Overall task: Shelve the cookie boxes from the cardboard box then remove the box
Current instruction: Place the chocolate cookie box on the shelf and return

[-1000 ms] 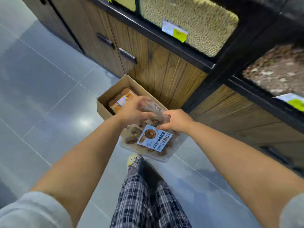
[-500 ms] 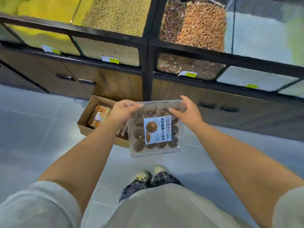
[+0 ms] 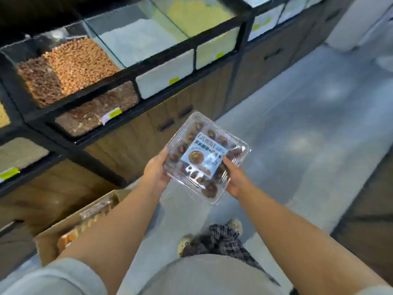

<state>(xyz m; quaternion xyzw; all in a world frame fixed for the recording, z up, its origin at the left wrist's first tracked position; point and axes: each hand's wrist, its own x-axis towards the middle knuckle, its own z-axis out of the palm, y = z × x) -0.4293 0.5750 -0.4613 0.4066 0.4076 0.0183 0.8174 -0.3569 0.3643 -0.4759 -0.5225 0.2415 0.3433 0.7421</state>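
A clear plastic cookie box (image 3: 205,157) with a blue-and-white label and dark cookies inside is held in the air over the grey floor. My left hand (image 3: 155,172) grips its left edge and my right hand (image 3: 235,178) grips its lower right edge. The open cardboard box (image 3: 53,237) stands on the floor at the lower left, against the cabinet, partly hidden by my left forearm. More cookie boxes (image 3: 95,218) with orange contents lie inside it.
A black-framed display (image 3: 127,75) of glass bins with nuts, grains and white goods runs along the left and top. Wooden cabinet doors (image 3: 131,143) sit below it. Grey tiled aisle floor (image 3: 308,135) stretches to the right. My feet (image 3: 210,235) are below the held box.
I have turned to the right with the cookie box in both hands. The cardboard box has slid from the middle to the lower left of the view.
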